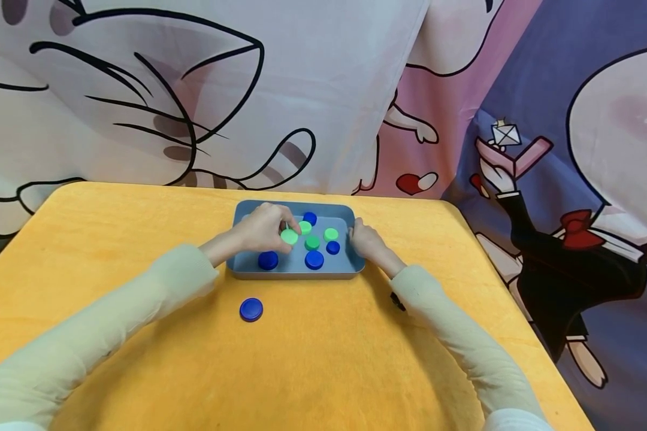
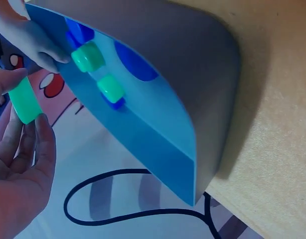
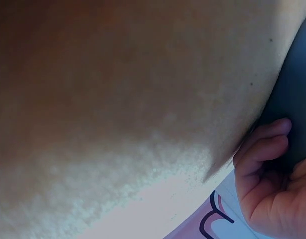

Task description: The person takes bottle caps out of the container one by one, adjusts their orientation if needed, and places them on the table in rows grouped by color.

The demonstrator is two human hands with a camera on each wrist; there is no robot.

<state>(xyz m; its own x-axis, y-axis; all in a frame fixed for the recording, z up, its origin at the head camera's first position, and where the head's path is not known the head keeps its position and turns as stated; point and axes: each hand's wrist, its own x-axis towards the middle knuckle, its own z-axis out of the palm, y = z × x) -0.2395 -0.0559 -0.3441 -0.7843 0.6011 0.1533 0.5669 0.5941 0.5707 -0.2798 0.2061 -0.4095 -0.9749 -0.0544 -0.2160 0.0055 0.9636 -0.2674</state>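
Observation:
My left hand (image 1: 261, 228) pinches a light-green round cap (image 1: 289, 237) between thumb and fingertips, held above the left half of a grey-blue tray (image 1: 296, 276). In the left wrist view the held cap (image 2: 26, 100) shows its thick edge, clear of the tray wall. At the tray's right end, my right hand (image 1: 368, 240) grips the rim, and the right wrist view shows its fingers (image 3: 260, 149) curled against the tray wall. Inside the tray lie several caps, among them a light-green cap (image 1: 331, 234), a darker green cap (image 1: 312, 242) and a blue cap (image 1: 314, 260).
One blue cap (image 1: 251, 309) lies on the yellow tabletop (image 1: 280, 371) in front of the tray. Behind the table hangs a cartoon-printed cloth (image 1: 323, 90). A small black object (image 1: 397, 301) shows beneath the right sleeve.

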